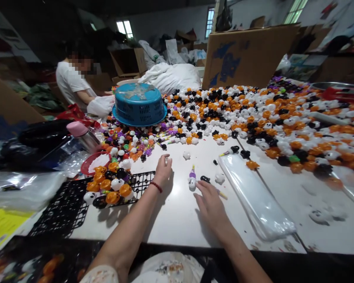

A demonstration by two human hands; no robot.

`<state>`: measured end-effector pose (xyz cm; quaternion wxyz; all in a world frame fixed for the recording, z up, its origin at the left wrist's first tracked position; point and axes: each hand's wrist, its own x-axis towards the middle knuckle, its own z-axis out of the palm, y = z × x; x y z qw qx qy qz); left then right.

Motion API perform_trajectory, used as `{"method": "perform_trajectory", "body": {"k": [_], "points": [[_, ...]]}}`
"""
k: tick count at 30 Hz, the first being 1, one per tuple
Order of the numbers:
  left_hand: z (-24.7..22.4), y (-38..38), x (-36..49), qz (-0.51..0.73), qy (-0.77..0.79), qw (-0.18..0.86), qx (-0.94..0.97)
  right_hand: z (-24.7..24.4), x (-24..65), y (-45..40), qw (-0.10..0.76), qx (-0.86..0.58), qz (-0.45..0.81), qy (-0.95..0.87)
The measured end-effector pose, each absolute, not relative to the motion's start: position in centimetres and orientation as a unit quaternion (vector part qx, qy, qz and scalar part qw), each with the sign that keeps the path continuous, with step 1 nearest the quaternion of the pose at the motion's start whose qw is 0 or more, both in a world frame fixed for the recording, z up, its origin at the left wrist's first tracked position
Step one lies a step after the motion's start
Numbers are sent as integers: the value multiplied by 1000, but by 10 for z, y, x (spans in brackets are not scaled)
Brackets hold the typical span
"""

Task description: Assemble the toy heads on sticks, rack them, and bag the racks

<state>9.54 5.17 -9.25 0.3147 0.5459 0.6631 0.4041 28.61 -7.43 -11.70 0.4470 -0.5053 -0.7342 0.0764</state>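
Note:
On the white tabletop stands a small toy (pixel 192 181) with a white ghost head, a purple middle and a yellow tip. The fingertips of my right hand (pixel 211 204) are beside the ghost head, with thumb and fingers apart. Just past that hand lies a black-headed toy stick (pixel 205 179), partly hidden by the fingers. A white ghost head (pixel 220 179) lies to its right. My left hand (pixel 164 171) hovers near the black crate, its fingers loosely bent and nothing visible in them. Another white ghost head (pixel 187 155) lies ahead, between both hands.
A black plastic crate (pixel 144 184) holds orange, black and white heads at left. A blue basket (pixel 140 104) sits upside down behind it. Piled heads (pixel 253 114) cover the back and right. Clear plastic bags (pixel 256 196) lie at right. Another person (pixel 73 82) works at back left.

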Motion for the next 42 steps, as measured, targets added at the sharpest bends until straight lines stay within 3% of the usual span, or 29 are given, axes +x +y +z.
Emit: {"method": "perform_trajectory", "body": {"k": [2,6,8,15,19,23,34,42], "points": [[-86,34,110,437,616,404,516,-109,280,-70,451,-491,90,-739],[-73,-3,127,509,408,706,276,-97,272,-59,449,-468,126,-751],[-69,-18,130,523,350,752,195,-94,269,-59,442,-468,154,-750],[-67,-44,135,533,354,724,255,-100,263,-79,439,-481,310,-693],[-67,-48,131,543,410,649,342,-99,266,-88,469,-497,376,-626],[-69,-52,120,497,465,596,426,-82,284,-89,494,-497,361,-616],[-73,-61,117,404,454,562,562,-56,305,-90,447,-459,332,-693],[-72,-64,124,360,532,432,632,-53,302,-94,402,-522,359,-662]]}}
